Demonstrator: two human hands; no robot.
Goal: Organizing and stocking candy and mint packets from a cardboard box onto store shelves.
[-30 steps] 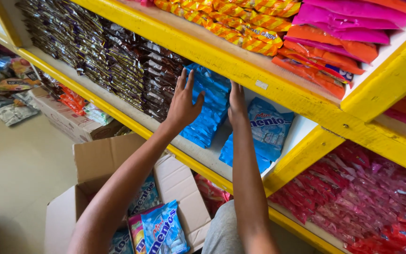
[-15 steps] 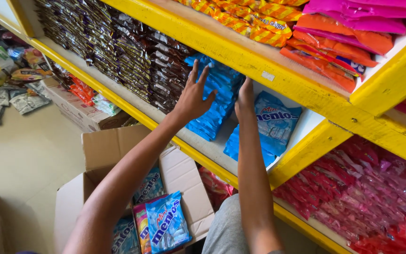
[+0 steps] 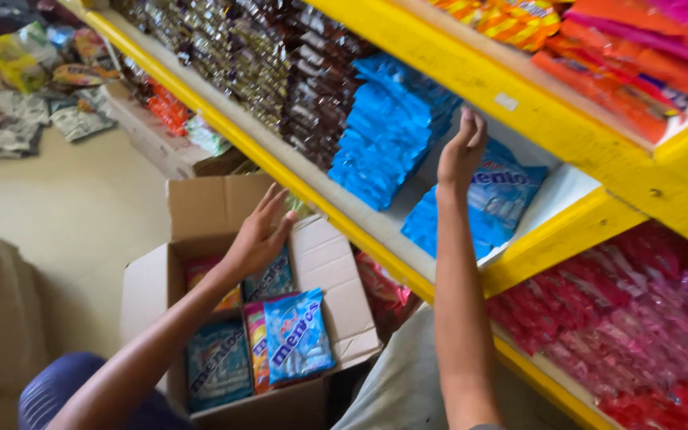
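Now | left hand (image 3: 260, 235) above box (image 3: 149, 275) | right hand (image 3: 461, 151) by blue packs (image 3: 392, 131)

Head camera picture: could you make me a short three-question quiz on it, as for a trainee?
1. True or false: the left hand is over the open cardboard box.
2. What colour are the candy bags stacked upright on the shelf beside the right hand?
A red
B blue
C green
3. Fill in: the front edge of the shelf is painted ____.

Key
1. True; its fingers are spread above the bags in the box and hold nothing.
2. B; the right hand is raised between that stack and a leaning blue bag.
3. Yellow.
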